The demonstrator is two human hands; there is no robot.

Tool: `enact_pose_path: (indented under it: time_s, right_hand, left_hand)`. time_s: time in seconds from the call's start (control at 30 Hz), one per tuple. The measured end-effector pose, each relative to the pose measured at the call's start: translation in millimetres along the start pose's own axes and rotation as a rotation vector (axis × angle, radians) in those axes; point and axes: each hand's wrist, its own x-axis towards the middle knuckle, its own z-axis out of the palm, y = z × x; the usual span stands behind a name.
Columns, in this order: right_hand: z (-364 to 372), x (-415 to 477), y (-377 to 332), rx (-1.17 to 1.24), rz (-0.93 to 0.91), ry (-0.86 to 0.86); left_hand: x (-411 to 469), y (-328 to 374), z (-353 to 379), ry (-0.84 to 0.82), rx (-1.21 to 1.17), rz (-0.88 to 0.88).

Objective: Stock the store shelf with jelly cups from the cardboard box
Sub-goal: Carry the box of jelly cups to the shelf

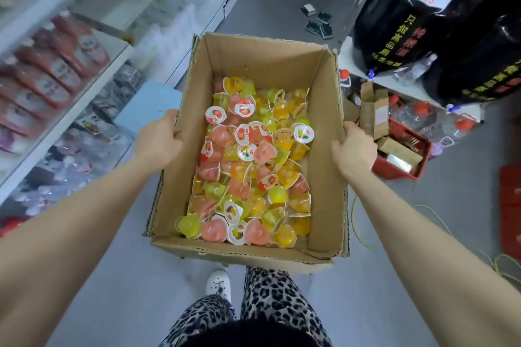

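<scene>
Both hands hold the cardboard box (251, 149): left hand (158, 139) and right hand (355, 149) grip its side walls. Jelly cups (248, 166) fill it. It is probably being carried; next, take cups to the shelf (93, 70).

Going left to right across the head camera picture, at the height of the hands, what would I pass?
Red pouches → left hand → jelly cups → right hand → red crate. Both hands grip the side walls of the cardboard box.
</scene>
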Motion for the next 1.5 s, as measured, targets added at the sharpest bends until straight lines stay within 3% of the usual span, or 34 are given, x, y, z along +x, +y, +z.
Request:
enact_pose_path:
  time_s: [0.57,0.8,1.0,1.17,1.5]
  right_hand:
    - [-8.8,404.9,-121.1,-0.104,-0.144,-0.037]
    - [6.7,542.5,-180.8,-0.119,-0.242,-0.062]
    - [28.6,635.0,-249.9,-0.125,-0.459,-0.137]
    - [61.1,683.4,-315.4,-0.167,-0.762,-0.246]
    - [141.1,636.7,-440.1,-0.331,-1.393,-0.471]
  left_hand:
    - [350.5,117.1,26.6,0.029,-0.077,-0.164]
    - [454.4,146.5,36.8,0.051,-0.142,-0.343]
    - [487.3,158.6,45.5,0.119,-0.252,-0.587]
    - [476.4,164.4,66.3,0.216,-0.313,-0.870]
    - [392.1,174.8,98.8,0.311,-0.393,-1.486]
